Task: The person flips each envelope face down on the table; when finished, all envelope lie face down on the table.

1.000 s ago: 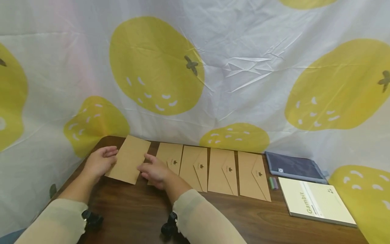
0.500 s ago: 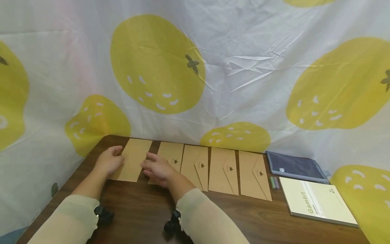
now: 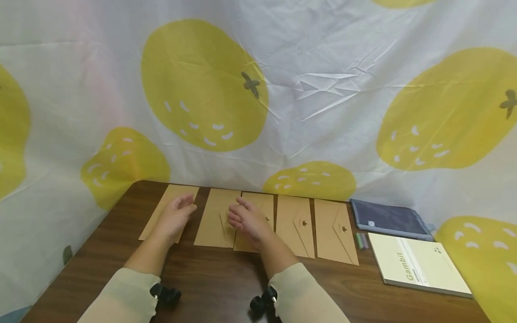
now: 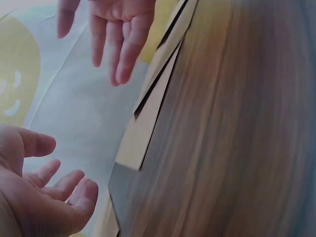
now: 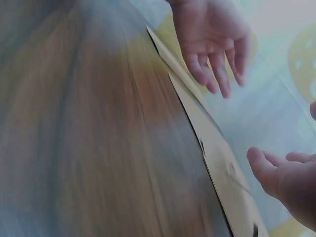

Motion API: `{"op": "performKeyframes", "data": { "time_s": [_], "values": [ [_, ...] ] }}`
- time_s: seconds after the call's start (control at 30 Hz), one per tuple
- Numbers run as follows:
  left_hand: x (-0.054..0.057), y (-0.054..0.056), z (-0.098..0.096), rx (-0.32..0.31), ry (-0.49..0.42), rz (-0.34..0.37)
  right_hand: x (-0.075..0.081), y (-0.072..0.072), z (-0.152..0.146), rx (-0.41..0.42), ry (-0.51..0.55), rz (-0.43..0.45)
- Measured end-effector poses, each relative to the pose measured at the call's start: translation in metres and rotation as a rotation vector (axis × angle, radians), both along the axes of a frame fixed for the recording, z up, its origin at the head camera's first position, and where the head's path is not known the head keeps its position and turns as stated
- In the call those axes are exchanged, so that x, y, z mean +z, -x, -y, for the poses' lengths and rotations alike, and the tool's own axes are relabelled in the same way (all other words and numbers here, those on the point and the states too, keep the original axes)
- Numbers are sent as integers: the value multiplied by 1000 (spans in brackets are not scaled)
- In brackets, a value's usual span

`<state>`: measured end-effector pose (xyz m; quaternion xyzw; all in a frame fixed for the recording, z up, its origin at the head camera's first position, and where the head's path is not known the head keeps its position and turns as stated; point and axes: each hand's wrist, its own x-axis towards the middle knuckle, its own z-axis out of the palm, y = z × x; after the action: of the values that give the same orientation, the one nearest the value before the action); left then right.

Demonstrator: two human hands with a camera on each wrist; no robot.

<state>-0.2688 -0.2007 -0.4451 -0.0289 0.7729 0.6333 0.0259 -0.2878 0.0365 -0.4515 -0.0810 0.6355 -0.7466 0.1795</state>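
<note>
Several brown kraft envelopes lie in a row across the back of the table. The leftmost envelope [image 3: 167, 199] shows a plain face; to its right is an envelope with a pointed flap [image 3: 212, 220]. My left hand [image 3: 174, 220] hovers over the leftmost envelope's right part, fingers loosely bent, holding nothing. Over the flapped envelope and the middle envelope [image 3: 264, 204] hangs my right hand [image 3: 250, 222], its fingers relaxed and also bare. Both wrist views show the palms facing each other, apart from the paper. Two more envelopes [image 3: 294, 224] with dark printed emblems continue rightward.
At the right lie a dark blue pouch [image 3: 392, 220], a pale book marked "Gambit" [image 3: 420, 264] and small green and purple pieces [image 3: 361, 241]. A white curtain with yellow fruit prints [image 3: 206, 85] hangs behind the brown wooden table [image 3: 218, 287].
The leftmost envelope, tilted between my hands a second ago, now lies flat. My left hand has let go of it, and both hands have moved right.
</note>
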Motion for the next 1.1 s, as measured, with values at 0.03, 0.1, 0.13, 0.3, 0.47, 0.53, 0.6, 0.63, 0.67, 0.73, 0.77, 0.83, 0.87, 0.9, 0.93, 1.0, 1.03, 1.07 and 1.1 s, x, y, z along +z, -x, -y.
{"op": "performKeyframes", "data": {
  "time_s": [0.03,0.1,0.13,0.3,0.47,0.53,0.6,0.63,0.67,0.73,0.77,0.83,0.87,0.9,0.93,1.0,1.03,1.07,1.1],
  "values": [
    [-1,0,-3,-2,-16,-2,0,1,-5,-9,-7,0],
    [-3,0,-6,-10,-29,-4,-1,3,-11,-21,-3,7],
    [-4,-1,-7,-12,-30,1,-2,5,-14,-27,-2,9],
    [-13,-4,-9,-42,-10,36,-7,8,-18,-27,17,28],
    [-16,-5,-9,-59,-17,33,-10,6,-18,-22,11,45],
    [-17,-6,-10,-71,-17,35,-10,4,-17,-16,15,51],
    [-17,-6,-12,-85,-2,38,-11,3,-16,-11,23,54],
    [-17,-7,-12,-90,3,40,-11,3,-16,-10,28,57],
    [-17,-7,-13,-96,15,40,-12,3,-16,-11,35,61],
    [-17,-7,-14,-108,43,31,-13,3,-16,-16,51,64],
    [-17,-8,-14,-112,51,27,-14,4,-16,-20,59,66],
    [-16,-8,-15,-120,63,16,-15,5,-16,-35,75,69],
    [-16,-9,-15,-125,66,13,-16,6,-17,-43,84,71],
    [-16,-9,-15,-130,67,11,-16,6,-17,-50,92,70],
    [-16,-9,-15,-134,70,10,-16,7,-17,-55,99,70],
    [-17,-8,-15,-150,83,11,-16,7,-17,-46,94,46],
    [-18,-7,-15,-157,88,13,-16,7,-17,-36,90,27],
    [-18,-7,-16,-162,90,14,-15,6,-16,-25,80,11],
    [-19,-6,-16,-165,98,11,-15,6,-15,-12,62,-5]
  ]
}}
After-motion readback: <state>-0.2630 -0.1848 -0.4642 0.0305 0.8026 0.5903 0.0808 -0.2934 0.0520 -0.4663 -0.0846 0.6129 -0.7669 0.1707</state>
